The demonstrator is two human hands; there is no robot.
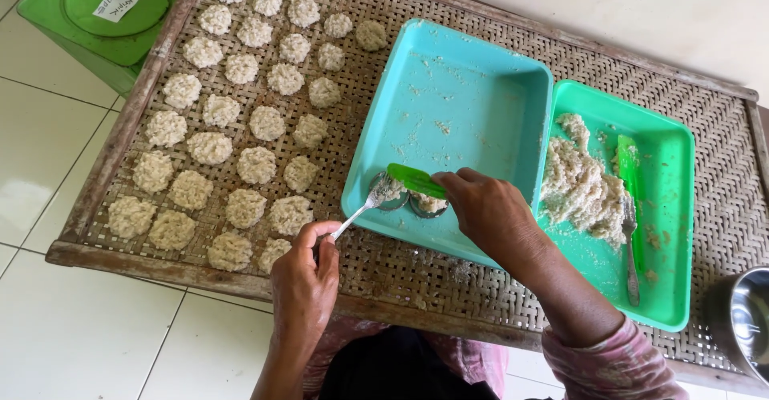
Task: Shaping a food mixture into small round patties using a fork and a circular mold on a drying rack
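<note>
A long woven bamboo tray with a dark wooden frame (pixel 160 265) runs from the upper left to the lower right of the frame, resting over a white tiled floor (pixel 72 336). Its near edge crosses the bottom of the picture just above the person's lap, and bare weave lies open along that edge and at the far right.

The left hand (pixel 304 280), low and left of centre, pinches the handle of a metal spoon (pixel 370 202) between thumb and fingers; the spoon's bowl, loaded with pale crumbly rice mixture, rests at a small round metal ring mould (pixel 391 192). The right hand (pixel 490 212), at centre, is closed around a bright green flat plastic paddle (pixel 415 180) laid across two such moulds. These sit in the near left corner of a turquoise rectangular plastic tray (pixel 456 88), whose floor is otherwise bare but for scattered crumbs.

Just beside it on the right, a green rectangular plastic tray (pixel 669 208) holds a heap of the pale rice mixture (pixel 578 188), a second green paddle and a metal fork (pixel 631 248).

Rows of round, pale, lumpy rice patties (pixel 240 112) fill the left half of the weave. A green plastic lidded bin (pixel 88 16) with a small white paper label stands in the upper left corner. A shiny steel bowl (pixel 745 320) shows at the lower right edge.
</note>
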